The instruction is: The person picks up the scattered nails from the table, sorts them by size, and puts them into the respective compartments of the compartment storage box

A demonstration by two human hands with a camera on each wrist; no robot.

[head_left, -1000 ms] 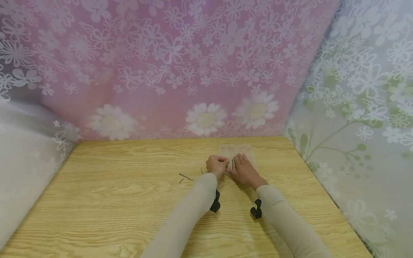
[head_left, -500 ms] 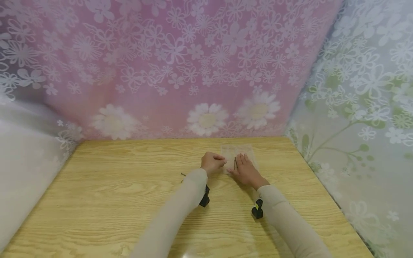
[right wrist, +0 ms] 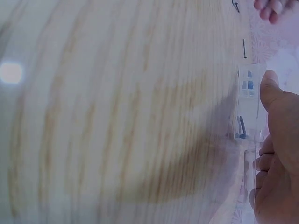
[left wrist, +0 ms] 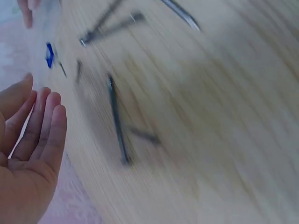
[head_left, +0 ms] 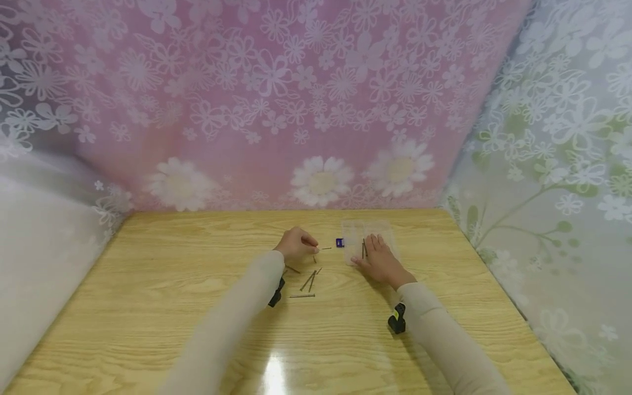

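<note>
My left hand [head_left: 297, 243] hovers low over the table, left of a clear plastic compartment box [head_left: 351, 230]. In the left wrist view its fingers [left wrist: 44, 121] are nearly straight, thumb apart, with nothing between them. A small nail [head_left: 327, 248] lies just right of the fingertips. At the box's left edge shows a small blue piece [head_left: 340, 242]. My right hand [head_left: 380, 262] rests on the box with fingers stretched over it, covering its right part. Dark nails [head_left: 363, 250] lie inside, beside the fingers. In the right wrist view, the thumb [right wrist: 270, 88] lies along the box.
Several loose nails lie on the wooden table [head_left: 163, 285] below the left hand, among them a long nail [head_left: 302, 296] and a crossed pair of nails [head_left: 308, 281]. A pink flowered curtain [head_left: 257, 109] hangs behind the table; a pale curtain [head_left: 553, 219] borders its right side.
My left hand has moved left from the box's edge, its forearm with it. The blue piece and several nails that were hidden now show. The right hand stays on the box.
</note>
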